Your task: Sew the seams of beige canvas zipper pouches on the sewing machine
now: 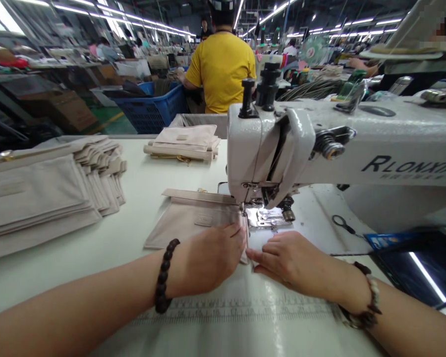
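Observation:
A beige fabric piece with a small label lies on the table, its right edge beneath the needle area of the white sewing machine. My left hand rests on the fabric near that edge, fingers pressed together over it. Just right of the edge, my right hand has its fingers bent together, the fingertips touching the fabric's near right corner. Whatever lies between those fingertips is too small to make out. The metal needle plate is lit under the machine head.
Stacked beige pieces lie at the left, and a smaller pile lies behind the fabric. Small scissors and a dark screen-like object are at the right. Beyond stand a blue crate and a person in yellow.

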A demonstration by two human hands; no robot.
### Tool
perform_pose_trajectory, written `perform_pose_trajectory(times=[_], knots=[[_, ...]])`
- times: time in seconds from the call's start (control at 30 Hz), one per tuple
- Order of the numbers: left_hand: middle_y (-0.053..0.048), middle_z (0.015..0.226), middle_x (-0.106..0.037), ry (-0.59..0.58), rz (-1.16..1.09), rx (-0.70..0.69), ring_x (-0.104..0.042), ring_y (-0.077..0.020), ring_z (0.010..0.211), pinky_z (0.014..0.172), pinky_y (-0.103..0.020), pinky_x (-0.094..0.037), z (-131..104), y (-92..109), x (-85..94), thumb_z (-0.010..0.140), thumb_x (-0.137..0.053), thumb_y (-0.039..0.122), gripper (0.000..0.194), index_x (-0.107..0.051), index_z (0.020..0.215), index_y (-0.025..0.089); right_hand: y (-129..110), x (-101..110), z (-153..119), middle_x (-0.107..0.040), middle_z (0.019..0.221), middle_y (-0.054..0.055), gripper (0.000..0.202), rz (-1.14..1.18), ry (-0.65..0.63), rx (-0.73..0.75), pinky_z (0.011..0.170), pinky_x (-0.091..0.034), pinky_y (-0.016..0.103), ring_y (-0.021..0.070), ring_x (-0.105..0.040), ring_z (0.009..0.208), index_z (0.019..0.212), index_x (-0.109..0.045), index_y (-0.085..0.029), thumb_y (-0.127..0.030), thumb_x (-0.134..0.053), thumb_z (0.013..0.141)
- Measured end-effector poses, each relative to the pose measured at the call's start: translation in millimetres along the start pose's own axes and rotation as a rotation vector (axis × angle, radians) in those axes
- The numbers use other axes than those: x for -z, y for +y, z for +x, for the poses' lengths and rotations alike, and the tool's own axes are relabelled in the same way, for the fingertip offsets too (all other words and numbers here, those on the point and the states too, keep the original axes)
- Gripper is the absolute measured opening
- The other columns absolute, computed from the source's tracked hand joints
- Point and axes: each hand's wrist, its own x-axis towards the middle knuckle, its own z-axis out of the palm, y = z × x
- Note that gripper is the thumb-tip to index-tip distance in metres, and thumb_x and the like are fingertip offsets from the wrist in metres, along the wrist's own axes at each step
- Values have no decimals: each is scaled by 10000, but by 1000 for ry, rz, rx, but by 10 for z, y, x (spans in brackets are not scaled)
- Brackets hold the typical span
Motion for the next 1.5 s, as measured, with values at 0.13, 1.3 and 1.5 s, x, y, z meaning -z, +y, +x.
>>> perform_pose_trajectory(times=[0.13,1.3,1.5], knots=[[-142,1075,-593,-29,-38,27,-511,-246,1049,985,-350,-358,-14,-12,-14,780,-434,139,286,-591,991,29,1,-15,-4,-591,637,7,227,-26,-22,-28,486,-218,283,118,-487,544,981,-549,-152,-292,-389,902],[-86,899,-641,438,-369,219,-586,-153,859,793,-274,-514,-118,-19,-98,842,-457,137,146,-581,883,72,-95,-32,62,-476,541,-4,122,-426,469,214,447,-240,290,116,-404,481,822,-566,-45,-48,-444,818],[-91,921,-645,468,-240,145,-580,-170,911,866,-291,-477,-90,-22,-100,848,-402,70,186,-586,874,62,-114,-92,68,-483,568,7,133,-395,400,193,474,-223,297,120,-408,496,770,-555,-76,-67,-435,827]])
